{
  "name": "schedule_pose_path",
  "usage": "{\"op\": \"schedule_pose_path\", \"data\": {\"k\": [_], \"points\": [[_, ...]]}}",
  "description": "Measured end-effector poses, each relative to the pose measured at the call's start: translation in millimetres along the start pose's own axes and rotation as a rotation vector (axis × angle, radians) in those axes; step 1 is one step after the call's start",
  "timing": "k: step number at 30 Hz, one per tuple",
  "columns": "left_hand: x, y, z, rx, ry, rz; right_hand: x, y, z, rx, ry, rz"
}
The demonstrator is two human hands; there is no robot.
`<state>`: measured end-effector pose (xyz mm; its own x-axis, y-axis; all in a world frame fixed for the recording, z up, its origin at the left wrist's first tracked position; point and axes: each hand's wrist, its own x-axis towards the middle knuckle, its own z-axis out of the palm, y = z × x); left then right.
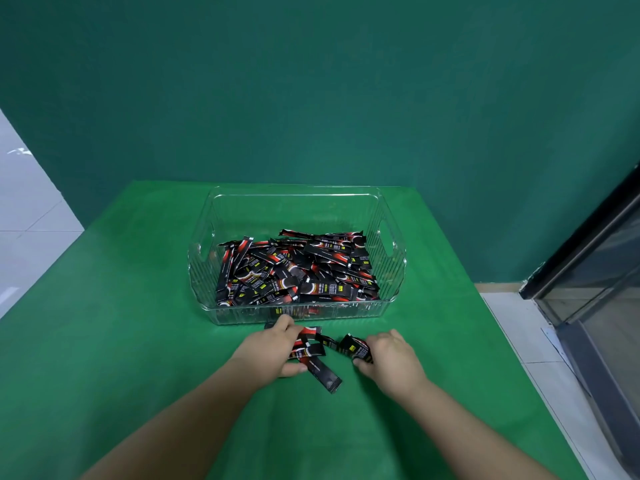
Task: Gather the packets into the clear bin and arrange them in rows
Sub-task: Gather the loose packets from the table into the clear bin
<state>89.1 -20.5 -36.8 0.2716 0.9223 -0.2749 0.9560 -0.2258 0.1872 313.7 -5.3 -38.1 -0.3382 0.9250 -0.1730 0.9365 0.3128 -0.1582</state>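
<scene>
Both hands are down on the green desk [121, 306] right in front of the clear bin [391, 271]. The left hand [273, 349] has its grip curled around a few loose packets [311, 353], and the right hand [389, 356] is grasping another packet [356, 348]. The bin already holds a messy pile of packets [298, 271], not in rows.

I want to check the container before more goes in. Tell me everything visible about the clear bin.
The clear bin is a see-through, plastic-looking rectangular tub with ribbed walls, a rounded rim and a cut-out handle at each end. It sits upright on the green table, open-topped, holding a jumbled heap of black-and-red packets, not in rows. Neither hand touches it.
</scene>
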Motion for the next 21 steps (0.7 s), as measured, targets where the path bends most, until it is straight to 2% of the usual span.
{"op": "schedule_pose_path", "data": {"k": [11,16,21], "points": [[-13.0,15.4,6.0,0.065,-0.003,0.060,-12.5,7.0,5.6,0.243,0.090,0.081],[-13.0,31.0,4.9,0.127,-0.017,-0.011,-18.2,6.6,5.5,0.319,0.082,0.125],[-21.2,27.5,9.3,0.001,-0.009,-0.073,-21.4,7.7,0.1,0.320,0.078,0.153]]}}
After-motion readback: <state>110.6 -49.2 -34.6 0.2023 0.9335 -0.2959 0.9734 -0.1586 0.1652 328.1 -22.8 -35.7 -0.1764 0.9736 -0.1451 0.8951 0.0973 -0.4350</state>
